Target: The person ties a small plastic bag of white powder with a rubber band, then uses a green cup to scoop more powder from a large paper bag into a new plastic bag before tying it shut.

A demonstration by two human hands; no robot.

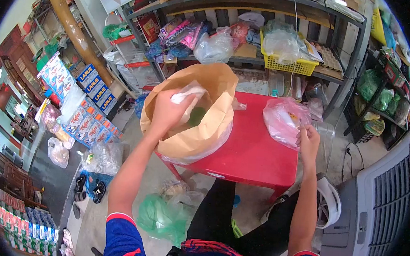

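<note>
A large brown paper bag (214,138) stands wide open on the red plastic table (254,165), with clear plastic around its lower part. My left hand (169,107) is over the bag's mouth, closed on a small white plastic bag (188,96); what that bag contains, if anything, I cannot make out. Down inside the paper bag something green (197,116) shows. At the table's right side lies a pink plastic bag (281,124) with something pale and orange inside. My right hand (309,139) pinches the edge of this pink bag.
Behind the table is a metal shelf (248,59) with plastic bags and a yellow basket (290,65). A grey air cooler (370,215) stands at right. On the floor lie a green plastic bag (160,220) and sandals (99,192); stacked beer cartons (89,122) are at left.
</note>
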